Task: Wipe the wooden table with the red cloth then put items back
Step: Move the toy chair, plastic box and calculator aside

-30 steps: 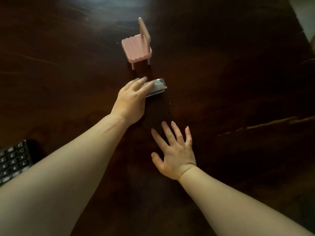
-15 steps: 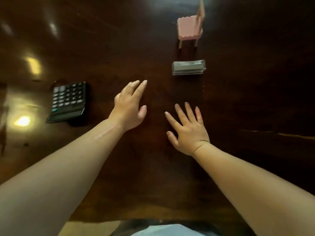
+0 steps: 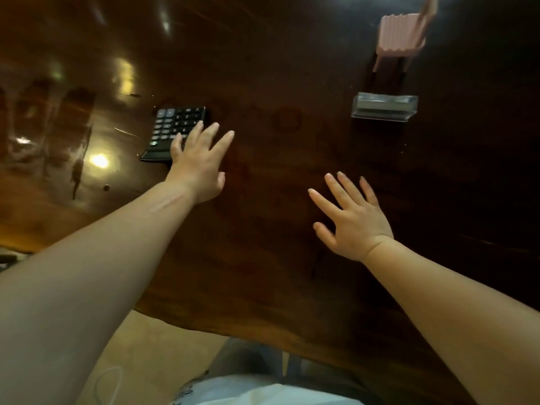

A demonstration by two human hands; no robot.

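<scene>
A dark glossy wooden table fills the view. My left hand is open with fingers spread, its fingertips over the right edge of a black calculator lying on the table. My right hand hovers open, palm down, over bare wood near the middle. A small clear plastic box lies at the upper right. Behind it stands a pink toy chair. No red cloth is in view.
The table's near edge runs diagonally across the lower part, with tan floor and my light clothing below it. Bright lamp reflections shine on the wood at the left.
My left hand let go of the clear box and moved left to the calculator. The view swung left and back, so chair and box now sit at the upper right.
</scene>
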